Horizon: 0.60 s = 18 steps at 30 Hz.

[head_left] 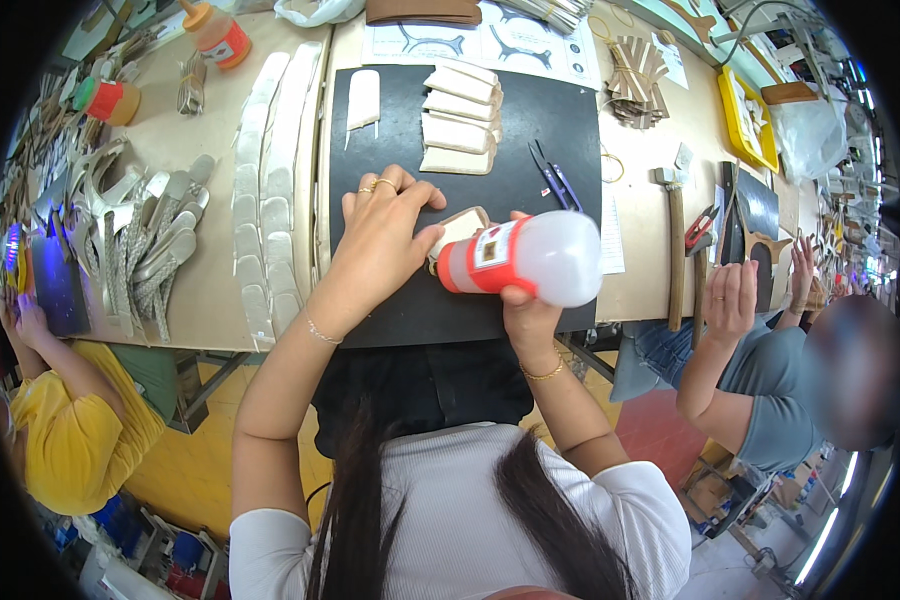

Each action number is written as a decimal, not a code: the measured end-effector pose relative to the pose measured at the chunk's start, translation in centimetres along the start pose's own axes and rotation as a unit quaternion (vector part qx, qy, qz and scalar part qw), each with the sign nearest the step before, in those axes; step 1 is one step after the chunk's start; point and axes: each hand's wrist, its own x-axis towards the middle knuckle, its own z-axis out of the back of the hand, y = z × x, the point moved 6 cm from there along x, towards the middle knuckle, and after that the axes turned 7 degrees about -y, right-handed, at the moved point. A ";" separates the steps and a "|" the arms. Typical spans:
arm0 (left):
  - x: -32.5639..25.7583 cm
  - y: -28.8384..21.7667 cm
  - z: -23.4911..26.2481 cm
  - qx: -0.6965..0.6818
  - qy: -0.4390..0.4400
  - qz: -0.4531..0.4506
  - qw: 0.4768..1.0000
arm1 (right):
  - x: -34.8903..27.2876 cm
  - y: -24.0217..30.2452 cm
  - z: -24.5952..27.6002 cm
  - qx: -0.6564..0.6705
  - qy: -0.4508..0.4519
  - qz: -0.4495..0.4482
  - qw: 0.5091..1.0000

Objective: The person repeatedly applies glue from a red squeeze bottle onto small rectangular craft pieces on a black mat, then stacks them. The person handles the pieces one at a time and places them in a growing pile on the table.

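Observation:
My right hand (532,322) grips a squeeze bottle (495,255) with a white base and a red label. The bottle lies tilted, its base up to the right and its nozzle end down to the left. Beneath and behind it a small cream piece with a tan edge (460,226) shows in part, on a black mat (390,310). My left hand (382,225) has bent fingers, with thumb and forefinger at the left edge of that piece. Overlapping cream pieces (460,130) are stacked beyond, beside a single white piece (364,98).
Purple-handled tweezers or snips (560,180) lie on the mat's right. Long pale strips (260,190) and braided straps (165,230) cover the left. A hammer (676,230) and a yellow tray (748,120) are right. Orange-capped bottle (217,38) stands far left. People sit both sides.

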 end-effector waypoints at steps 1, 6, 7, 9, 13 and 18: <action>0.0 0.0 0.1 -0.004 -0.002 -0.003 1.000 | 0.1 -0.1 0.1 0.037 -0.014 -0.014 0.999; -0.3 -0.1 0.2 -0.019 -0.001 0.003 1.000 | 3.6 2.6 3.8 0.046 -0.100 0.030 0.993; -0.4 -0.4 0.2 -0.012 -0.003 -0.006 1.000 | 4.1 3.3 4.5 0.049 -0.107 0.041 0.992; -0.7 -0.9 0.2 -0.001 -0.007 -0.022 1.000 | 4.6 3.9 5.5 0.061 -0.131 0.044 0.989; -1.0 -1.3 0.0 -0.010 -0.005 -0.027 1.000 | 4.8 4.0 6.3 0.074 -0.147 0.043 0.985; -1.3 -1.6 -0.2 -0.019 -0.027 -0.042 0.999 | 4.6 3.5 5.4 0.028 -0.125 0.079 0.989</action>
